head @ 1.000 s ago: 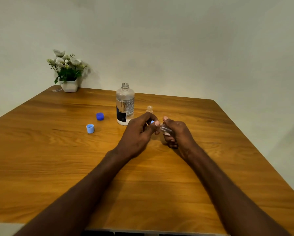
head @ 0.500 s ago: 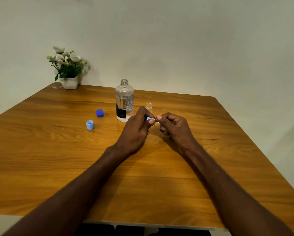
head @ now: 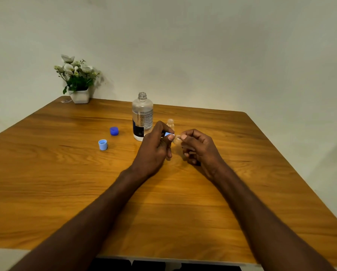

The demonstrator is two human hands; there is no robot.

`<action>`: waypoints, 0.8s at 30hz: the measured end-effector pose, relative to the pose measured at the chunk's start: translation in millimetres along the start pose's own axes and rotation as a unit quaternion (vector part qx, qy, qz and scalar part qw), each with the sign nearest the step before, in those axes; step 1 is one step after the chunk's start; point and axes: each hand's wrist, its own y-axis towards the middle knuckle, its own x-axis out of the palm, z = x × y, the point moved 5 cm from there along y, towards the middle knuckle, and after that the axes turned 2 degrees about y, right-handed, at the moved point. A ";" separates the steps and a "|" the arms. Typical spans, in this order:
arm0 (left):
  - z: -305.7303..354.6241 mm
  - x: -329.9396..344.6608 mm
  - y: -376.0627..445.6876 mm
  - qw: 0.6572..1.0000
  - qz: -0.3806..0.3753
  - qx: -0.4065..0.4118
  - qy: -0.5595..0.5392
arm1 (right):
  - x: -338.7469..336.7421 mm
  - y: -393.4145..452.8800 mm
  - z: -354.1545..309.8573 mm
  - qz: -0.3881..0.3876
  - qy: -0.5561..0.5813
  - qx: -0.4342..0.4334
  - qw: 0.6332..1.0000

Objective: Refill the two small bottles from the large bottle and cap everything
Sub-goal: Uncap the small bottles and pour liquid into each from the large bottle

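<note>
The large clear bottle (head: 142, 116) stands uncapped on the wooden table (head: 66, 182). Just right of it stands a small clear bottle (head: 170, 124), open at the top. My right hand (head: 199, 146) grips a second small clear bottle (head: 177, 139), its neck pointing left. My left hand (head: 154, 149) pinches a light blue cap (head: 167, 134) right at that neck. A dark blue cap (head: 114, 131) and a light blue cap (head: 103, 144) lie on the table to the left of the large bottle.
A white pot of white flowers (head: 78, 83) stands at the table's far left corner against the wall. The table's near edge runs along the bottom of the view, its right edge slants down the right side.
My hands have turned, and the light blue cap in my left fingers now sits at the neck of the small bottle, which lies more hidden inside my right hand. The camera tilted slightly.
</note>
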 end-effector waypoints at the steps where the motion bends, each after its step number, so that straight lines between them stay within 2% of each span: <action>1: -0.5 -0.3 0.3 1.000 0.003 -0.004 -0.003 | -0.3 0.1 -0.3 -0.002 0.003 0.001 1.000; 24: 0.7 -1.4 -0.7 1.000 0.000 -0.011 0.007 | 3.2 -0.6 -2.6 -0.009 0.016 0.018 1.000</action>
